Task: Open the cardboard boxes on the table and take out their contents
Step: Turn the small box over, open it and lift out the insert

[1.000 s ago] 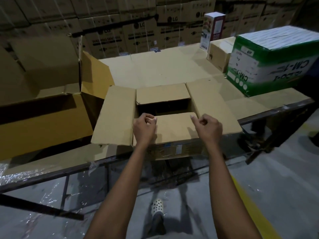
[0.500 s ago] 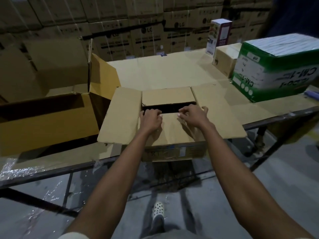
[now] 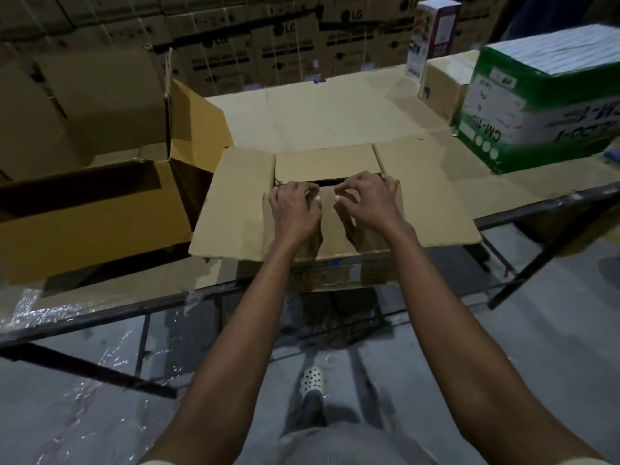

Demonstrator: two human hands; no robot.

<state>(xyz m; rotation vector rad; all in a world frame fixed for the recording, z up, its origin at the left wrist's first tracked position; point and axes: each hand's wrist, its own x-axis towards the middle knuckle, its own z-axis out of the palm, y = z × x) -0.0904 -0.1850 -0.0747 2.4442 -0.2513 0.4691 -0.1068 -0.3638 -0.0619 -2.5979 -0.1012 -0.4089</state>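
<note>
Nearest, down on the grey floor (image 3: pixel 577 357): one foot in a white perforated clog (image 3: pixel 312 380), beneath the dark metal rim (image 3: pixel 134 308) of the tabletop (image 3: pixel 318 109).

Both bare forearms stretched forward over that rim, nearly parallel, closing in on the cardboard box (image 3: pixel 335 273) sitting right at the front edge.

Left hand (image 3: pixel 295 209) palm down on the near flap (image 3: pixel 330 236), fingers curled over the flap's free edge into the dark slot, thumb tucked inward. Right hand (image 3: pixel 367 203) just beside it, knuckles high, fingers arched and hooked onto that same edge, index bent back toward the left thumb. Small gap between the two hands, no contact.

Near flap almost level. Far flap (image 3: pixel 327 162) level as well, with only a narrow black slit between the two edges. Contents hidden.

Side flaps thrown wide and flat. Left flap (image 3: pixel 231 203) spread out just beside the big open carton (image 3: pixel 84 213), tight on that side. Right flap (image 3: pixel 426 196) out flat, near corner hanging over the rim.

Open room straight behind the far flap: a broad stretch of bare cardboard-covered tabletop.

Further right, a green-and-white box (image 3: pixel 543 105), well apart from the hands. Small brown box (image 3: pixel 443 85) just beside it, tall white and purple carton (image 3: pixel 436 28) upright behind that.

Right at the back, a wall of stacked LG cartons (image 3: pixel 285 35).
</note>
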